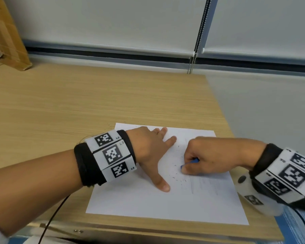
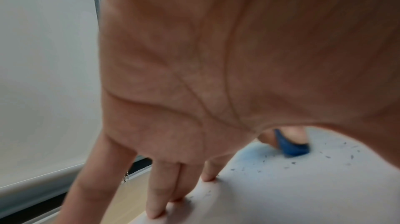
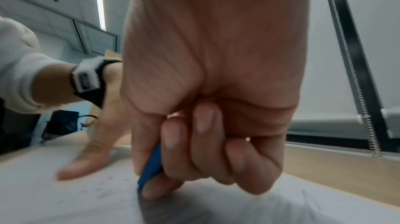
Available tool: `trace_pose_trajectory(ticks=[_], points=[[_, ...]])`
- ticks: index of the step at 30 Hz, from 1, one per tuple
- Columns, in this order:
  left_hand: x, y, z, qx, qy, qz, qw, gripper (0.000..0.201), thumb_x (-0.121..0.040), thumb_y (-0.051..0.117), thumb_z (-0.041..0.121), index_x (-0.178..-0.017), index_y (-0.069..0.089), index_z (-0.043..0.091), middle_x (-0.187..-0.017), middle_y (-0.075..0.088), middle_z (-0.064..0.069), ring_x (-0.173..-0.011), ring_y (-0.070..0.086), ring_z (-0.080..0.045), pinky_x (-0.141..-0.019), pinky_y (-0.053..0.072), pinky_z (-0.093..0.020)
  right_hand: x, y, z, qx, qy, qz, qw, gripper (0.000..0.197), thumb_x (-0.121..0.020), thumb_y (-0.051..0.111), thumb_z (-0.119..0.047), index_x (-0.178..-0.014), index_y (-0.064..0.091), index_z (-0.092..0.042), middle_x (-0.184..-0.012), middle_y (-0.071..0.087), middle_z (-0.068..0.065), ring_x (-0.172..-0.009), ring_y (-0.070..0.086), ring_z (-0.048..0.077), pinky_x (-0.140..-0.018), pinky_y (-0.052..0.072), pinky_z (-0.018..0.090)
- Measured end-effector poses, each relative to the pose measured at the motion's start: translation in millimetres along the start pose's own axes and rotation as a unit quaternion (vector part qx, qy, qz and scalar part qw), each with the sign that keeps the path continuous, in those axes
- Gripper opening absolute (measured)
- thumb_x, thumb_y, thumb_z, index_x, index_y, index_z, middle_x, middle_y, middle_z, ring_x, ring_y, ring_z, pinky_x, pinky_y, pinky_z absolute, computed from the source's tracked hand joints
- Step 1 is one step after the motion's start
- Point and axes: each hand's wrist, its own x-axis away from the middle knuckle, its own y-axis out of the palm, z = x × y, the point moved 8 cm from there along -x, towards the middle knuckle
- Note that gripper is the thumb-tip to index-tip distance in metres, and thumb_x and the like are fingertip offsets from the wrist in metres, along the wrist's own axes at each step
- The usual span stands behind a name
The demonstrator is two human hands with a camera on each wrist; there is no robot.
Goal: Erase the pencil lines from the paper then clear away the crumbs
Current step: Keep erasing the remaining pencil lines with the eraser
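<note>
Right hand (image 1: pixel 217 155) curled tight round blue eraser (image 1: pixel 190 163), pinched between thumb and fingers; eraser tip pokes out below the thumb, down on the paper (image 1: pixel 148 199). Left hand (image 1: pixel 150 152) flat, fingers splayed and straight, pressing the paper just left of the grip. Crumbs (image 1: pixel 176 176) scattered on the sheet between the two hands and just under the eraser. Faint pencil lines (image 1: pixel 201 184) beside the grip, toward the near edge. Paper lies on wooden desk (image 1: pixel 95 103).

White paper (image 1: pixel 148 199) flat on worktop (image 1: pixel 60 103), faint pencil lines (image 1: pixel 201 184) at right; dark crumbs (image 1: pixel 176 176) scattered mid-sheet; blue eraser (image 1: pixel 190 162) tip touching paper.
</note>
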Motion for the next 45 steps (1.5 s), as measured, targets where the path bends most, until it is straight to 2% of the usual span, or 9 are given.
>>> trace_pose_trajectory(ticks=[2,6,10,19,24,28,35,42,45], points=[[0.1,0.0,-0.7,-0.004,-0.002,-0.001,1.0,0.136,-0.063,0.061,0.084,-0.151,-0.024,0.024,-0.16,-0.024,-0.009,-0.151,-0.002,-0.024,-0.116,0.023,-0.042,2.1,0.2,-3.7,-0.005,0.001,-0.021,1.0,0.049,-0.093,0.053,-0.041,-0.058,0.042,-0.009,-0.054,0.036,0.001,-0.051,0.031,0.014,-0.054,0.033,0.032],[-0.4,-1.1,0.3,-0.01,-0.002,-0.001,1.0,0.136,-0.063,0.059,0.086,-0.151,-0.024,0.025,-0.16,-0.024,-0.008,-0.151,0.0,-0.024,-0.116,0.025,-0.042,-1.7,-16.8,8.7,0.016,0.027,0.044,0.999,0.05,-0.092,0.053,-0.042,-0.055,0.042,-0.01,-0.05,0.036,-0.001,-0.048,0.03,0.014,-0.052,0.032,0.033],[-1.4,0.1,-1.3,-0.009,-0.003,0.0,1.0,0.137,-0.062,0.06,0.086,-0.151,-0.023,0.024,-0.16,-0.023,-0.009,-0.151,-0.001,-0.024,-0.114,0.024,-0.041,5.5,3.6,-8.4,0.0,-0.008,-0.008,1.0,0.05,-0.092,0.052,-0.04,-0.056,0.039,-0.008,-0.053,0.034,0.003,-0.049,0.028,0.014,-0.052,0.032,0.033],[-2.1,-0.7,-0.1,-0.018,-0.001,0.002,1.0,0.137,-0.062,0.059,0.086,-0.152,-0.023,0.021,-0.16,-0.021,-0.012,-0.151,0.002,-0.025,-0.113,0.025,-0.04,15.3,12.2,-19.0,-0.019,-0.024,-0.019,0.999,0.05,-0.094,0.052,-0.041,-0.058,0.042,-0.006,-0.054,0.036,0.004,-0.05,0.029,0.014,-0.052,0.031,0.03],[-1.5,-1.0,0.1,-0.013,0.001,0.006,1.0,0.138,-0.062,0.059,0.086,-0.152,-0.022,0.021,-0.161,-0.02,-0.011,-0.151,0.002,-0.025,-0.113,0.026,-0.039,8.9,0.0,-6.0,-0.003,-0.009,0.034,0.999,0.05,-0.093,0.051,-0.042,-0.057,0.044,-0.007,-0.052,0.038,0.004,-0.048,0.031,0.015,-0.052,0.034,0.035],[-0.6,0.4,-0.9,-0.011,-0.002,0.002,1.0,0.137,-0.062,0.059,0.086,-0.152,-0.022,0.022,-0.161,-0.021,-0.01,-0.151,0.001,-0.025,-0.113,0.025,-0.041,15.9,10.4,-17.0,-0.006,0.0,-0.03,1.0,0.05,-0.093,0.053,-0.042,-0.057,0.041,-0.009,-0.053,0.035,0.003,-0.05,0.028,0.014,-0.051,0.029,0.03],[2.6,-0.4,-0.9,-0.013,-0.006,-0.006,1.0,0.134,-0.063,0.058,0.086,-0.151,-0.025,0.026,-0.16,-0.026,-0.005,-0.151,-0.002,-0.021,-0.113,0.025,-0.041,-21.5,-37.9,30.1,0.015,0.05,0.079,0.995,0.048,-0.092,0.057,-0.038,-0.054,0.047,-0.01,-0.049,0.038,0.0,-0.048,0.032,0.016,-0.052,0.032,0.032],[-1.1,0.6,0.9,-0.017,-0.013,-0.019,1.0,0.136,-0.064,0.059,0.084,-0.151,-0.026,0.023,-0.159,-0.027,-0.009,-0.151,-0.004,-0.024,-0.114,0.024,-0.042,5.2,3.3,0.3,-0.017,0.008,-0.041,0.999,0.049,-0.092,0.057,-0.039,-0.056,0.04,-0.011,-0.054,0.033,0.001,-0.05,0.028,0.013,-0.052,0.03,0.03],[0.2,-0.6,0.9,-0.022,-0.011,-0.017,1.0,0.136,-0.064,0.058,0.085,-0.15,-0.026,0.024,-0.159,-0.027,-0.008,-0.151,-0.002,-0.023,-0.114,0.026,-0.042,-6.6,-22.2,17.1,-0.003,0.028,0.036,0.999,0.049,-0.092,0.058,-0.038,-0.054,0.043,-0.011,-0.05,0.034,-0.001,-0.046,0.028,0.012,-0.049,0.029,0.028]])
